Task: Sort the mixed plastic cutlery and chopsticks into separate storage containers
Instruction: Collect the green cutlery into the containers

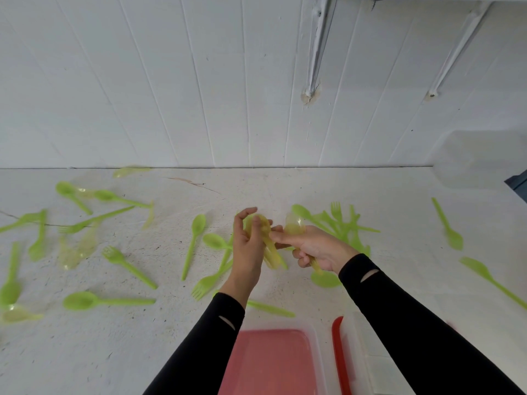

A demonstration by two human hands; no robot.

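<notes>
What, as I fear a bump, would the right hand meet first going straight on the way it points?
Probably the bundle of pale spoons gripped by the left hand: the right hand, holding one pale spoon, points leftward at it.

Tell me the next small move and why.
Probably slide the pale spoon in the right hand onto the stack of pale spoons gripped by the left hand: they nearly touch and look alike.

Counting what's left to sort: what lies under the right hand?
A green spoon bowl shows beneath the right hand; the hand and sleeve cover its handle. The hand grips a pale spoon.
</notes>
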